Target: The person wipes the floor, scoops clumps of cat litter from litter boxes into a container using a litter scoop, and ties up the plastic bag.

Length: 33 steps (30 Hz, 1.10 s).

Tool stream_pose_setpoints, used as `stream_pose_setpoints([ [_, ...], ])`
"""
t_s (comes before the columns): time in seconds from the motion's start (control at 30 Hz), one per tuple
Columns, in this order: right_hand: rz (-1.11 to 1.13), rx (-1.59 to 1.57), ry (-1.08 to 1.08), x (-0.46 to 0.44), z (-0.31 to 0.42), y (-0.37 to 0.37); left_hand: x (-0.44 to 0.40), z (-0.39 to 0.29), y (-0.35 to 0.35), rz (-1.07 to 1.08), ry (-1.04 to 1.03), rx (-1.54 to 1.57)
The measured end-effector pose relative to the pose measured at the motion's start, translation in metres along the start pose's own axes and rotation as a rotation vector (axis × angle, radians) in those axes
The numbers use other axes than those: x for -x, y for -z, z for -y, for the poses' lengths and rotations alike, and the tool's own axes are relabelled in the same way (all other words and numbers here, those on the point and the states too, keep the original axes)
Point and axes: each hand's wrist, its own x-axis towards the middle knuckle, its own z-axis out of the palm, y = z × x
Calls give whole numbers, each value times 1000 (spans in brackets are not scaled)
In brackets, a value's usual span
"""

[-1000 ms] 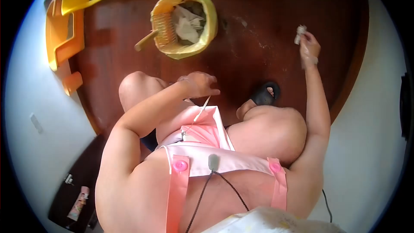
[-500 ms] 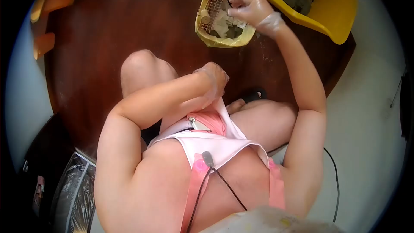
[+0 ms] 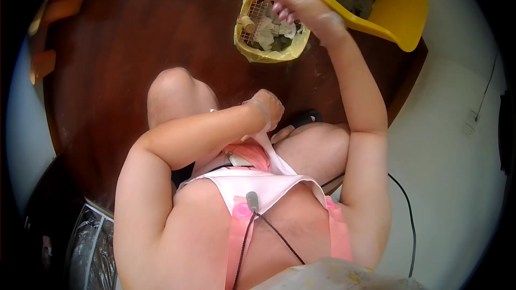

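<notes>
My right hand, in a thin clear glove, is over the right rim of a round bin lined with a yellow bag. Its fingers are bent and apart, with nothing visible between them. Inside the bin lie white crumpled tissues and a wire-mesh scoop with a wooden handle. My left hand, also gloved, is curled closed above my lap near my white and pink clothing. A small piece of a white stick shows below the wrist; whatever the fingers hold is hidden.
A large yellow plastic tray with grey contents stands at the upper right. Orange plastic parts are at the left edge of the dark red wooden floor. A black cable runs down the right side, beside the pale wall.
My right hand has come from the far right to the bin, and the white wad it held no longer shows in it. My left hand has curled closed. The view has shifted.
</notes>
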Motion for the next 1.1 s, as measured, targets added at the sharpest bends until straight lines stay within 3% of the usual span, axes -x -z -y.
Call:
stream_pose_setpoints([
  [0.07, -40, 446, -61, 20, 44, -45, -5, 5, 4, 32, -12, -6],
  [0.13, 120, 825, -216, 9, 49, -60, 3, 6, 16, 95, -47, -57],
  [0.17, 153, 856, -247, 4, 47, -70, 0, 6, 23, 178, -25, -35],
  [0.27, 235, 958, -248, 9, 80, -91, -20, 4, 2, 81, 74, 27],
  [0.33, 414, 1301, -137, -9, 57, -113, -22, -1, 4, 32, 110, 72],
  [0.47, 427, 1380, -149, -2, 84, -105, -25, 4, -4, -94, 102, 48],
  [0.53, 414, 1413, -81, 16, 118, -76, -18, -6, 7, -26, 127, -2],
  [0.6, 489, 1307, -260, 41, 155, -40, -18, -7, 11, 59, 133, 66],
  [0.63, 211, 1115, -394, 60, 164, -26, -14, -7, 8, -20, 101, 6],
  [0.67, 226, 1146, -287, 85, 192, 7, -10, -8, 3, -14, 87, 7],
  [0.77, 31, 1134, -14, 149, 187, 89, -11, -7, 7, -37, 60, 13],
  [0.8, -3, 1124, 57, 159, 160, 117, -10, -7, 7, -49, 61, 21],
  [0.87, -104, 957, -279, 203, 153, 137, -3, -6, 16, -70, 70, 30],
  [0.97, -167, 752, -215, 254, 47, 191, 24, 6, 44, -103, 107, 130],
  [1.03, -213, 800, -368, 273, -18, 199, 57, 20, 82, -127, 235, 304],
  [1.07, -218, 791, -428, 278, -55, 203, 71, 35, 89, -211, 373, 514],
  [1.1, -250, 767, -497, 282, -89, 204, 79, 56, 86, -451, 424, 660],
])
